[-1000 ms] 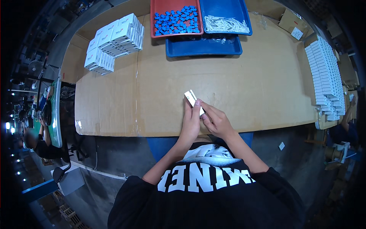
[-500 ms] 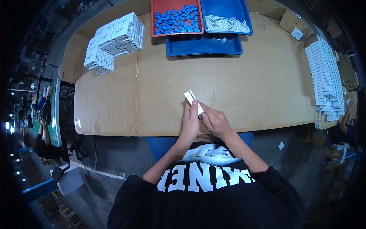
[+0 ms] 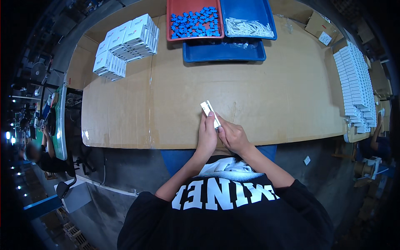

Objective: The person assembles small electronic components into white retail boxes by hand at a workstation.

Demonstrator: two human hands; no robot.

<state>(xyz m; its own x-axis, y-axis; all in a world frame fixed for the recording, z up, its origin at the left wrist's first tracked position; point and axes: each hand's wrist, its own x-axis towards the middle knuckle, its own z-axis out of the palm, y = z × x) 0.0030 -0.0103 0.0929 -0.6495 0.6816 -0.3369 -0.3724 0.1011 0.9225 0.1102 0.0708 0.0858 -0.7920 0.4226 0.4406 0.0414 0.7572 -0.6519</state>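
Observation:
A slim white box (image 3: 206, 108) is held tilted above the near edge of the cardboard-covered table (image 3: 175, 100). My left hand (image 3: 207, 132) is wrapped round it, with the thumb lying along its upper face. From the right, my right hand (image 3: 235, 136) closes on its lower end, the thumb pressed close to that end and the fingers curled behind. A dark slit or gap runs along the right side of the box. Its underside and the fingertips beneath are hidden.
At the far side stand a red tray (image 3: 168, 29) of blue plastic parts, a blue tray (image 3: 271, 16) of white sticks and another blue tray (image 3: 225, 52). White boxes (image 3: 135, 35) are stacked at the left, more white boxes (image 3: 354, 83) at the right. A person (image 3: 48, 154) works far left.
My right thumb has slid slightly down and left at the lower end of the box, whose grey end showed before. Both hands remain on the box, and the view has shifted slightly.

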